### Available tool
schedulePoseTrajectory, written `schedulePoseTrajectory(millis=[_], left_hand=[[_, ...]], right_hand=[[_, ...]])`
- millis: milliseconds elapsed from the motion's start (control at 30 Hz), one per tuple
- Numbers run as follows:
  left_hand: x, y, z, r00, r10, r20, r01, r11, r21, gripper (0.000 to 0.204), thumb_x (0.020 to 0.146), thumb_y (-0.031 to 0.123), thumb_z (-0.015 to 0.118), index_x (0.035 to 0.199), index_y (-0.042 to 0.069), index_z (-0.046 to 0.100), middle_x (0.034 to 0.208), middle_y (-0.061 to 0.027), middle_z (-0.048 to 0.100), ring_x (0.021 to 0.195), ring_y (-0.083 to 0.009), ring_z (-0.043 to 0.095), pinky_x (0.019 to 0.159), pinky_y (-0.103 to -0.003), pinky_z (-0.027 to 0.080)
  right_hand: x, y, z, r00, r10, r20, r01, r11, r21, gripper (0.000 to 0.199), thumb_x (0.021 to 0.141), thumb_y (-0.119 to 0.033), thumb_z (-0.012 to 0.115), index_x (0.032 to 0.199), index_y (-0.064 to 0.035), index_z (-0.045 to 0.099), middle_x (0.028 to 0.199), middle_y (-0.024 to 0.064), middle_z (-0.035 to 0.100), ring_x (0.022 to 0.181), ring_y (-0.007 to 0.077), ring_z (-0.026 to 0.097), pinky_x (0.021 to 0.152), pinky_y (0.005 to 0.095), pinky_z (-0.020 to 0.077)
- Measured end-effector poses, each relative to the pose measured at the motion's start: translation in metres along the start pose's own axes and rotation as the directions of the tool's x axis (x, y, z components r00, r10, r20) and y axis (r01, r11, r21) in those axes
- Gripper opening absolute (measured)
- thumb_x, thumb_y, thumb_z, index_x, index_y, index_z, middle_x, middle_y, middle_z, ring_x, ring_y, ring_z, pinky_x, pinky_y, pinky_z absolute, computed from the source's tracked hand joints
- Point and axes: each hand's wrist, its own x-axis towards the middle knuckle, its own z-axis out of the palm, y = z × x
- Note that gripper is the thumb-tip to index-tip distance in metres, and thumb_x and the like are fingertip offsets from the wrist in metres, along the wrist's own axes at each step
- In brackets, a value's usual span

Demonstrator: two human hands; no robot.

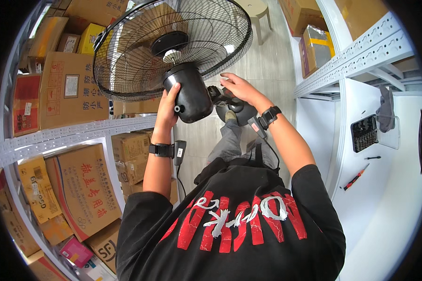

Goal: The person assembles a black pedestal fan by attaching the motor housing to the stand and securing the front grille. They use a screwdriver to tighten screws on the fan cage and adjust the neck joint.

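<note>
A black pedestal fan [188, 96] stands before me, its wire cage tilted up and away at the upper left. My left hand [166, 110] holds the rounded motor housing from its left side, thumb on top and the other fingers mostly hidden behind it. To the right of the housing, beside the neck bracket [214, 93], is my right hand [243, 90], its fingers stretched out and apart. Whether its fingertips touch the bracket I cannot tell. The round base [241, 113] lies on the floor below, partly covered by my foot.
Metal shelving [75, 134] packed with cardboard boxes [70, 89] runs along my left. On the right, a white shelf [361, 182] carries an opened tool case [365, 134], a red-and-black screwdriver [354, 180] and a grey cloth [386, 110]. A stool [254, 8] is at the far end.
</note>
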Motion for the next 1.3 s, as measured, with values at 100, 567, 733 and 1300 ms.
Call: schedulePoseTrajectory(millis=[100, 567, 733, 1300], left_hand=[[0.000, -0.005, -0.010, 0.999, -0.021, 0.033, 0.022, 0.999, -0.031, 0.069, 0.100, 0.041, 0.071, 0.149, 0.001, 0.045, 0.134, -0.0150, 0.063, 0.115, -0.0231, 0.066, 0.098, -0.039, 0.056], [-0.006, -0.023, -0.035, 1.000, 0.017, -0.009, -0.016, 0.998, 0.054, 0.076, 0.101, 0.053, 0.063, 0.152, 0.000, 0.045, 0.145, -0.0171, 0.060, 0.128, -0.0301, 0.062, 0.111, -0.044, 0.051], [-0.004, -0.032, -0.046, 1.000, 0.017, -0.004, -0.016, 0.999, 0.043, 0.076, 0.102, 0.053, 0.063, 0.153, 0.000, 0.044, 0.146, -0.0175, 0.060, 0.129, -0.0308, 0.062, 0.111, -0.045, 0.050], [-0.014, -0.035, -0.063, 0.998, -0.021, 0.066, 0.018, 0.999, 0.050, 0.082, 0.100, 0.060, 0.061, 0.154, 0.002, 0.043, 0.148, -0.0175, 0.058, 0.134, -0.0326, 0.058, 0.115, -0.048, 0.046]], right_hand=[[0.024, 0.025, -0.001, 0.984, -0.177, 0.015, 0.174, 0.950, -0.261, 0.046, 0.098, -0.030, 0.067, 0.138, -0.0068, 0.064, 0.117, 0.0172, 0.075, 0.105, 0.0299, 0.072, 0.092, 0.0392, 0.0554], [0.033, 0.005, 0.025, 0.918, -0.332, 0.218, 0.397, 0.743, -0.539, 0.027, 0.097, -0.029, 0.066, 0.112, -0.0081, 0.074, 0.098, 0.0182, 0.075, 0.094, 0.0405, 0.070, 0.081, 0.0506, 0.0536], [0.031, 0.008, 0.031, 0.926, -0.330, 0.184, 0.375, 0.747, -0.549, 0.027, 0.099, -0.030, 0.064, 0.105, -0.0045, 0.071, 0.096, 0.0212, 0.073, 0.094, 0.0425, 0.069, 0.081, 0.0528, 0.0525], [0.029, 0.050, 0.025, 0.954, -0.266, 0.135, 0.292, 0.925, -0.244, 0.038, 0.087, -0.031, 0.084, 0.108, -0.0031, 0.069, 0.089, 0.0116, 0.074, 0.083, 0.0302, 0.071, 0.073, 0.0418, 0.0539]])
